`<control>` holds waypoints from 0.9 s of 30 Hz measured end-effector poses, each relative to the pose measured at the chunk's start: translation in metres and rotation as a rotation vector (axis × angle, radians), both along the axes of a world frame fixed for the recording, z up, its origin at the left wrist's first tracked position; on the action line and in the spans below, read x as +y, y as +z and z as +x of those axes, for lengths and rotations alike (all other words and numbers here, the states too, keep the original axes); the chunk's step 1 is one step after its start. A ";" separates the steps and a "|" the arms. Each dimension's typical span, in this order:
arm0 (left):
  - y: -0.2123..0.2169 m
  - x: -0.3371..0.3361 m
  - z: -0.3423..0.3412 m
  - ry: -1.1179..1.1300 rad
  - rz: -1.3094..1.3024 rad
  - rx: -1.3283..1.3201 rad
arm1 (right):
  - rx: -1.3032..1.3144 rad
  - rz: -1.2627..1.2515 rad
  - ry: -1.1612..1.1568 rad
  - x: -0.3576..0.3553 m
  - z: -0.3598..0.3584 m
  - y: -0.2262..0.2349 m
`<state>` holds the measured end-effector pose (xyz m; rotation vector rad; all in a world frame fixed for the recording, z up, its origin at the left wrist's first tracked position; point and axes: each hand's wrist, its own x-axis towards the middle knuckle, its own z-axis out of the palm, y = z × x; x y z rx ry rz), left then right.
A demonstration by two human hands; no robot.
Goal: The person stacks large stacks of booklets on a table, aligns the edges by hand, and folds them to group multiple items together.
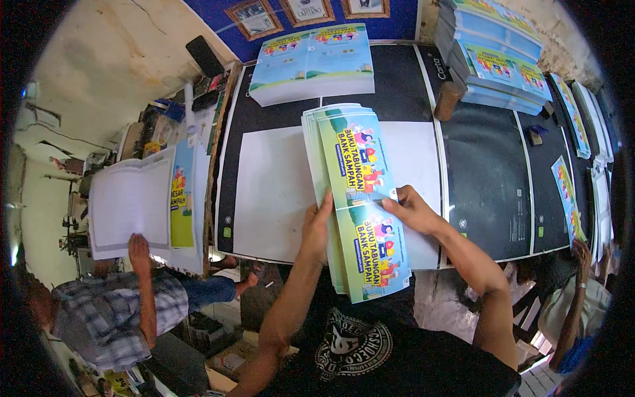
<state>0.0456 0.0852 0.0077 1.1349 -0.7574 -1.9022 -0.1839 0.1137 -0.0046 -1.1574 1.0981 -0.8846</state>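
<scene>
Between my two hands is a thick stack of printed cover sheets [360,205], long and narrow, light blue with yellow and dark lettering. Its layers fan out a little along the left side and the top. My left hand [317,225] grips the left edge near the middle, thumb up along the side. On the opposite edge is my right hand [417,210], its thumb pressed on the top sheet and its fingers hidden beneath. The stack is held over a large white sheet [264,192] on the black table, and its near end overhangs the front edge.
Behind lies a pile of similar covers [311,66]; taller piles [503,73] stand at the back right beside a brown block [448,100]. At the left, another person's hand [139,251] rests on an open book [132,205]. At the far right, a co-worker's hand [581,255] touches a printed strip [567,198].
</scene>
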 end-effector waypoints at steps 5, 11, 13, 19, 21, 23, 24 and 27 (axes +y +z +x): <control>-0.006 0.001 0.004 -0.023 -0.068 -0.142 | -0.021 -0.014 -0.060 0.005 0.003 -0.014; -0.002 0.005 -0.006 0.045 -0.100 -0.153 | 0.063 0.099 0.002 0.001 -0.012 -0.014; 0.000 0.007 -0.010 0.079 -0.124 -0.180 | -0.032 0.059 0.079 -0.001 -0.013 -0.019; -0.006 0.013 -0.021 0.123 -0.022 0.052 | -0.040 0.153 -0.059 0.009 0.001 0.003; -0.012 0.012 -0.024 0.185 -0.041 -0.040 | -0.050 0.178 -0.069 0.008 -0.001 -0.005; -0.007 0.012 -0.026 0.181 -0.002 -0.071 | -0.062 0.209 -0.082 0.009 -0.001 -0.006; -0.004 0.012 -0.026 0.180 0.037 -0.101 | 0.016 0.228 -0.127 0.011 0.000 -0.005; 0.008 0.011 -0.028 0.195 -0.065 -0.160 | 0.114 0.235 -0.124 0.010 -0.001 -0.005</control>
